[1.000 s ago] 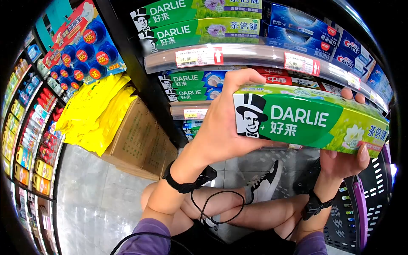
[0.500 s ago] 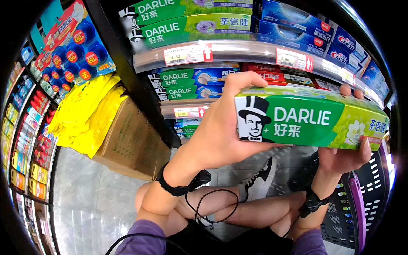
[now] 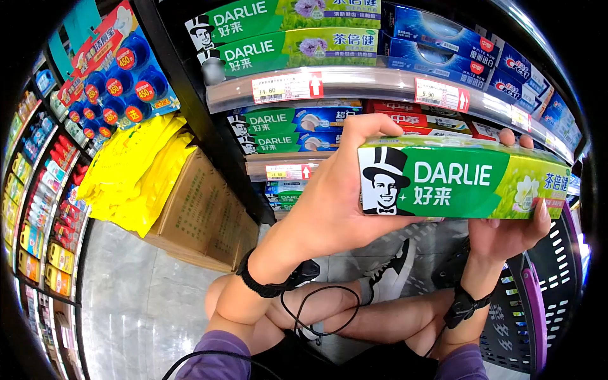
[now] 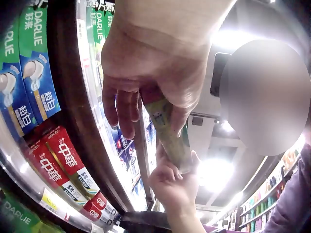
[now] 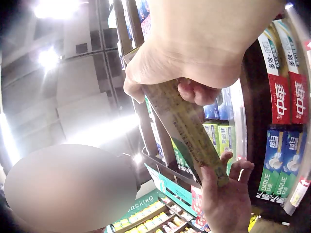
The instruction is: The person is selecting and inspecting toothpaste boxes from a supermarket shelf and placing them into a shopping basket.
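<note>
Both hands hold a green DARLIE toothpaste box up in front of the shelves, its long printed side turned to the head camera. At the hat-man end, the left hand grips the box with the thumb below and the index finger over the top edge. The right hand grips the other end from below, its thumb on the front and fingertips showing behind the top edge. From the left wrist, the box's narrow yellow-green side runs between the two hands. The right wrist view shows another side with small print.
Stacked DARLIE boxes and blue toothpaste boxes fill the shelf behind, above a price-tag rail. A carton topped with yellow packs stands at left. A black basket with a purple handle stands at right, beside the crossed legs.
The toothpaste box has turned slightly, its right end now more level with the left. Both hands keep their hold, and the head view has shifted a little.
</note>
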Available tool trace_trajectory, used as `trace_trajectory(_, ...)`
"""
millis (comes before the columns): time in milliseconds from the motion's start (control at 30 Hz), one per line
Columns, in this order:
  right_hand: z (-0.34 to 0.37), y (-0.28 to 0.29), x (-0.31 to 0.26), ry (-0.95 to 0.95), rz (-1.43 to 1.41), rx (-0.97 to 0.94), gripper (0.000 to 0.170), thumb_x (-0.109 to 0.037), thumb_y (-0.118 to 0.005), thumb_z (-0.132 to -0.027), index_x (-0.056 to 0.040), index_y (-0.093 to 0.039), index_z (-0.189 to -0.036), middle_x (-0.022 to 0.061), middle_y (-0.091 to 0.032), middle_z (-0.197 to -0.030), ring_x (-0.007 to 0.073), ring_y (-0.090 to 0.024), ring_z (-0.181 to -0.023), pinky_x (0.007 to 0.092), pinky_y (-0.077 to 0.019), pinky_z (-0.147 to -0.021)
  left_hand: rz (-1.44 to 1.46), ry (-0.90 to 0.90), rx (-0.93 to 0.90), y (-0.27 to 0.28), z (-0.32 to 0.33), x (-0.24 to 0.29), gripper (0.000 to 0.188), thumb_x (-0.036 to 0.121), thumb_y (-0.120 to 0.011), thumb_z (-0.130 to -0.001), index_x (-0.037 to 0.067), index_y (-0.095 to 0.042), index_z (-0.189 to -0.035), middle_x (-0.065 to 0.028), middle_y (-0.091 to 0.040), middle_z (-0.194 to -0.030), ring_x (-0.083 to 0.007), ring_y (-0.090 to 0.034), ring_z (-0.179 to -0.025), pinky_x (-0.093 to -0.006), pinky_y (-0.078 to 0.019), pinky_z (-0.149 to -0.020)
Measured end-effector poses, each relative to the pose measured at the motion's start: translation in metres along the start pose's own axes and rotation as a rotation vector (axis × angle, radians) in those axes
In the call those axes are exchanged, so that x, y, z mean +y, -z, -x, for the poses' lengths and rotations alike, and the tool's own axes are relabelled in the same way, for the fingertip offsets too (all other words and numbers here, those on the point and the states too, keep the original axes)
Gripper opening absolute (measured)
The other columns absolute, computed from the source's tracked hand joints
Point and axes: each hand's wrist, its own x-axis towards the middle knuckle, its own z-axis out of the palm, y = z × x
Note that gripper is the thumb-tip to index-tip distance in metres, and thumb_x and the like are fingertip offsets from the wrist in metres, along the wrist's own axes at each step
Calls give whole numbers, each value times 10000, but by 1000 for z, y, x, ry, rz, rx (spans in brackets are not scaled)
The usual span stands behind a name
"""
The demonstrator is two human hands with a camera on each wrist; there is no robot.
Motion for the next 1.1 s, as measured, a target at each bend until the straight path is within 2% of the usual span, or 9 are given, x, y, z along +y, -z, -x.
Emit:
trace_trajectory(100, -2, 4, -2, -6, -13, -1, 831, -350, -640, -864, 27, -272, -1508, 280, -378, -1497, 404, -454, -1349, 431, -456, -1077, -19, -15, 2, -1, 0, -1, 952, 72, -947, -594, 36, -354, -1338, -84, -494, -1254, -186, -555, -1135, -318, -446, -994)
trace_trajectory(200, -6, 9, -1, -21, -79, -270, 828, -350, -640, -867, 25, -273, -1508, 278, -382, -1493, 398, -455, -1347, 352, -544, -947, -37, -19, 2, 0, 0, -1, 953, 75, -948, -592, 35, -355, -1336, -84, -493, -1254, -189, -556, -1136, -319, -446, -995)
trace_trajectory(400, -2, -10, 3, 74, 246, 184, 824, -345, -639, -871, 31, -269, -1504, 283, -379, -1488, 397, -456, -1345, 267, -587, -759, 11, 14, -1, 0, 0, -1, 952, 73, -948, -592, 39, -349, -1331, -87, -508, -1235, -190, -561, -1135, -322, -450, -991)
trace_trajectory(500, -1, 3, -3, 1, 72, -31, 817, -342, -640, -870, 31, -279, -1500, 281, -386, -1483, 400, -450, -1349, 274, -587, -787, 5, 24, -3, -1, 0, 1, 951, 69, -946, -595, 42, -346, -1332, -87, -512, -1231, -187, -561, -1133, -320, -452, -988)
trace_trajectory(667, -4, 11, -5, -61, -81, -200, 846, -343, -638, -859, 20, -249, -1517, 242, -334, -1523, 349, -439, -1378, 477, -421, -1124, 35, 35, 3, -1, 1, 1, 945, 61, -943, -595, 45, -353, -1333, -83, -512, -1222, -183, -557, -1129, -317, -451, -987)
trace_trajectory(867, -2, 19, -25, 32, 151, 17, 873, -350, -644, -834, 16, -241, -1516, 234, -355, -1531, 342, -405, -1411, 514, -353, -1166, -123, 89, -285, 37, -4, 8, 1124, 276, -991, -505, 69, -441, -1463, -98, -573, -1326, -212, -585, -1158, -358, -465, -994)
trace_trajectory(967, -2, 22, -36, 54, 151, 20, 864, -345, -644, -835, 11, -242, -1512, 229, -377, -1519, 320, -416, -1409, 509, -365, -1159, -130, 307, 130, 76, -7, 12, 558, 107, -801, -742, 11, -600, -1254, -101, -687, -1069, -172, -671, -860, -312, -550, -826)
trace_trajectory(1000, -2, 23, -38, 76, 157, 28, 862, -345, -644, -836, 8, -242, -1512, 228, -385, -1515, 316, -421, -1407, 506, -366, -1158, -76, 51, 317, 89, -5, 3, 356, 233, -656, -917, -4, -619, -1181, -114, -685, -1051, -178, -676, -853, -302, -549, -779)
trace_trajectory(1100, -1, 26, -39, 55, 148, -4, 869, -335, -643, -843, 7, -229, -1525, 237, -372, -1533, 313, -422, -1410, 505, -363, -1158, -52, -106, 879, 130, 6, 4, 397, 414, -478, -1036, 44, -616, -990, -93, -655, -959, -215, -643, -936, -348, -475, -833)
